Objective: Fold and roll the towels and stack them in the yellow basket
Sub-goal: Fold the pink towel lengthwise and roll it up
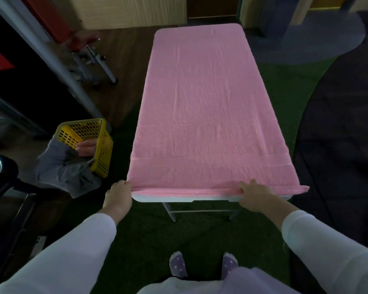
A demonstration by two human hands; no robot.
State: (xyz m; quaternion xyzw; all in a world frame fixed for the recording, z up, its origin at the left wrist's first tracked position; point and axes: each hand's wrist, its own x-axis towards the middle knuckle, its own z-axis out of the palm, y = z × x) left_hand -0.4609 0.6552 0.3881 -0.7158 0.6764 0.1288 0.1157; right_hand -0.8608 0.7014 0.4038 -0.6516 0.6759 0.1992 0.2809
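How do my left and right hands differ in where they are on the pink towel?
The left hand is at the near left corner of the pink towel; the right hand is on its near hem, right of centre. The left hand's fingers curl downward; the right hand's lie on top of the fabric. Both touch the near edge.

towel (208, 107) is plain pink all over, with a few woven stripes in the same pink near the table's near edge. table (168, 197) rim under it is white. basket (103, 145) is bright yellow with a grid of little slots. the 2 socks (177, 265) are purple with white dots, lol. sleeves (83, 247) white, turf (149, 230) dark green, floor (119, 60) off the far left corner brown wood. the other person's grey sleeve (60, 166) sits by the basket.
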